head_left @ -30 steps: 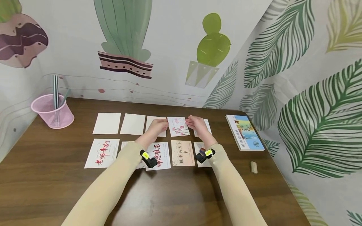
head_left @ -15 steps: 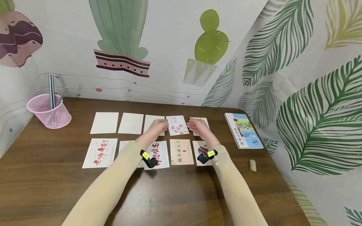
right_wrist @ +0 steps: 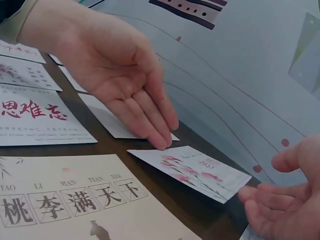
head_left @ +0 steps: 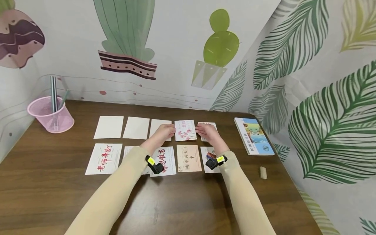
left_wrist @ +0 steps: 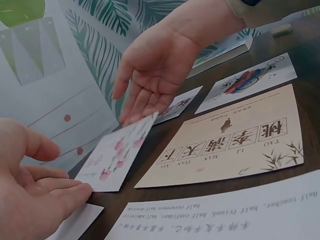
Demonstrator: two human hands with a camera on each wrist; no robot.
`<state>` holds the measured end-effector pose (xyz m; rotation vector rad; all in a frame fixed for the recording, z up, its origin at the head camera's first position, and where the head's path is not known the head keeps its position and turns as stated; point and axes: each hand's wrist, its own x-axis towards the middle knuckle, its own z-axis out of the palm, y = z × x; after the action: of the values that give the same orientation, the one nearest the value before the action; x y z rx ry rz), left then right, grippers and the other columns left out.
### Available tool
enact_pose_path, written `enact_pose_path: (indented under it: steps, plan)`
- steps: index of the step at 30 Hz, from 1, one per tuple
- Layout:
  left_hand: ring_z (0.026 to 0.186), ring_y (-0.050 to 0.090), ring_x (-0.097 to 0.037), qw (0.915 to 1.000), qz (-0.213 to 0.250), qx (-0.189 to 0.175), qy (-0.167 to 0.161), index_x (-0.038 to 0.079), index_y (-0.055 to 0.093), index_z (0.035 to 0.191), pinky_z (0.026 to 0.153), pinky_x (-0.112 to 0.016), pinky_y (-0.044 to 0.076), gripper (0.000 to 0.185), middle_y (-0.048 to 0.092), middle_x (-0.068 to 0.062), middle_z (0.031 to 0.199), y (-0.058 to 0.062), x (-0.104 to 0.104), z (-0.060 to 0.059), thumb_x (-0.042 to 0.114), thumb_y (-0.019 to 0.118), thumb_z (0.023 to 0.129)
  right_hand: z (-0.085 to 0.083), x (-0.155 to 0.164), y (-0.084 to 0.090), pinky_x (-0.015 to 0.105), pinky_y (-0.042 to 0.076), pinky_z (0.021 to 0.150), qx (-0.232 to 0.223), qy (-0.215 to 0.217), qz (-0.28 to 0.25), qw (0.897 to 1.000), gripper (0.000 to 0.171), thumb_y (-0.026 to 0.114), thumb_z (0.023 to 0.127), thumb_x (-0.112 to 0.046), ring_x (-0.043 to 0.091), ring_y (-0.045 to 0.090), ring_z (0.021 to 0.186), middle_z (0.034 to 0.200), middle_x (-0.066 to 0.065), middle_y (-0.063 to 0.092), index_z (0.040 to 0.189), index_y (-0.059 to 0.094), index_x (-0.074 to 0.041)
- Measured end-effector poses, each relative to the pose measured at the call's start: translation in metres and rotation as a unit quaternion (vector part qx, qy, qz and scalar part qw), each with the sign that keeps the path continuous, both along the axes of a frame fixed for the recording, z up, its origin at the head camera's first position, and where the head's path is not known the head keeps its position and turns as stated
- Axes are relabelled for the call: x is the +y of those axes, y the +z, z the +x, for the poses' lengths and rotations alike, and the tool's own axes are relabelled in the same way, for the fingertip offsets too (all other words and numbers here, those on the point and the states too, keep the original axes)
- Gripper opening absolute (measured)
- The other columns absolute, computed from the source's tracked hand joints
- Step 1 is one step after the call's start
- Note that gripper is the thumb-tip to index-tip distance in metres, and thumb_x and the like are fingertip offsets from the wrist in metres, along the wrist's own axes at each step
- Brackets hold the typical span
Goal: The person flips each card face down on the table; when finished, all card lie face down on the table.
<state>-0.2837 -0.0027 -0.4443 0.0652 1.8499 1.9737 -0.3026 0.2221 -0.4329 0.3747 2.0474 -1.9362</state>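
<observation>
Two rows of cards lie on a dark wooden table (head_left: 182,209). In the back row a card with pink blossoms (head_left: 185,130) lies between my hands. My left hand (head_left: 164,131) has straight fingers, its fingertips (right_wrist: 159,140) at the card's left edge. Straight fingers also show on my right hand (head_left: 206,131), whose fingertips (left_wrist: 134,116) meet the blossom card (left_wrist: 116,156) at its right edge. In the right wrist view the blossom card (right_wrist: 191,171) lies flat. A beige card with dark characters (head_left: 189,158) lies just in front of it.
Blank white cards (head_left: 109,127) fill the back row's left; a card with red writing (head_left: 104,158) lies front left. A pink mesh cup (head_left: 50,115) with pens stands far left. A book (head_left: 254,136) and a small wooden block (head_left: 263,172) lie right. Patterned walls enclose the table.
The blossom card has settled flat into the back row. Both hands stay at its edges, and the right hand has drawn slightly closer to it.
</observation>
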Motion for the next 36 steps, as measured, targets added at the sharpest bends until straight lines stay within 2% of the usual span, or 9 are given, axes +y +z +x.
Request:
enact_pose_path:
  steps: [3, 10, 13, 17, 22, 26, 31, 36]
  plan:
    - [0.145, 0.030, -0.035, 1.0000, 0.003, -0.003, -0.001, -0.011, 0.029, 0.148, 0.120, -0.038, 0.032, 0.052, 0.028, -0.025, 0.156, -0.001, 0.001, 0.000, 0.004, 0.042, 0.100, -0.001, 0.000, 0.000, 0.012, 0.050, 0.072, 0.007, -0.004, 0.001, 1.000, 0.044, 0.045, 0.102, -0.012, 0.005, 0.060, 0.080, 0.128, 0.021, 0.058, 0.141, 0.044, 0.008]
    - [0.145, 0.029, -0.034, 1.0000, 0.001, -0.005, 0.002, -0.010, 0.029, 0.148, 0.120, -0.037, 0.032, 0.052, 0.028, -0.024, 0.156, -0.003, 0.004, 0.000, 0.005, 0.043, 0.100, 0.002, -0.007, -0.008, 0.014, 0.048, 0.073, 0.029, 0.035, 0.037, 0.998, 0.042, 0.045, 0.101, -0.012, 0.005, 0.055, 0.081, 0.099, 0.003, 0.061, 0.137, 0.046, 0.011]
    - [0.145, 0.030, -0.034, 1.0000, 0.001, -0.005, 0.004, -0.010, 0.030, 0.148, 0.120, -0.037, 0.032, 0.052, 0.029, -0.024, 0.156, -0.003, 0.004, 0.000, 0.005, 0.043, 0.100, 0.002, -0.011, -0.012, 0.015, 0.042, 0.064, 0.029, 0.039, 0.040, 0.998, 0.042, 0.045, 0.101, -0.011, 0.004, 0.048, 0.069, 0.080, -0.004, 0.054, 0.136, 0.044, 0.013]
    - [0.144, 0.031, -0.034, 1.0000, 0.000, -0.007, 0.007, -0.010, 0.030, 0.148, 0.120, -0.037, 0.032, 0.051, 0.030, -0.025, 0.155, -0.003, 0.005, 0.000, 0.005, 0.043, 0.100, 0.001, -0.013, -0.017, 0.016, 0.035, 0.057, 0.028, 0.026, 0.030, 0.999, 0.042, 0.048, 0.099, -0.009, 0.004, 0.039, 0.059, 0.067, -0.007, 0.044, 0.134, 0.045, 0.013]
    - [0.143, 0.034, -0.033, 0.9999, -0.004, 0.004, 0.009, -0.008, 0.030, 0.148, 0.119, -0.037, 0.033, 0.051, 0.031, -0.022, 0.156, 0.000, 0.007, 0.000, 0.007, 0.043, 0.101, 0.002, -0.013, -0.018, 0.016, 0.031, 0.054, 0.025, 0.015, 0.034, 0.999, 0.039, 0.049, 0.098, -0.009, 0.005, 0.034, 0.057, 0.066, -0.006, 0.040, 0.131, 0.048, 0.011]
    - [0.142, 0.037, -0.033, 0.9997, 0.023, 0.010, -0.003, -0.009, 0.030, 0.148, 0.118, -0.037, 0.035, 0.050, 0.034, -0.024, 0.154, 0.005, 0.016, -0.003, 0.008, 0.043, 0.102, 0.003, -0.012, -0.018, 0.014, 0.036, 0.055, 0.031, 0.015, 0.028, 0.999, 0.033, 0.049, 0.098, -0.009, 0.004, 0.040, 0.060, 0.069, -0.006, 0.045, 0.124, 0.051, 0.011]
    - [0.140, 0.039, -0.036, 0.9987, 0.044, -0.002, -0.027, -0.013, 0.031, 0.146, 0.117, -0.039, 0.036, 0.048, 0.036, -0.028, 0.151, 0.011, 0.029, -0.006, 0.010, 0.038, 0.104, 0.003, -0.012, -0.018, 0.013, 0.043, 0.057, 0.036, 0.014, 0.008, 0.999, 0.022, 0.047, 0.099, -0.007, 0.002, 0.047, 0.061, 0.070, -0.006, 0.051, 0.114, 0.053, 0.007]
    - [0.140, 0.039, -0.036, 0.9984, 0.041, -0.018, -0.034, -0.013, 0.031, 0.146, 0.118, -0.039, 0.034, 0.050, 0.038, -0.029, 0.149, 0.016, 0.038, -0.007, 0.013, 0.038, 0.104, 0.003, -0.013, -0.016, 0.013, 0.039, 0.055, 0.044, 0.007, -0.003, 0.999, 0.012, 0.049, 0.098, -0.009, 0.003, 0.044, 0.058, 0.065, -0.006, 0.048, 0.099, 0.056, 0.001]
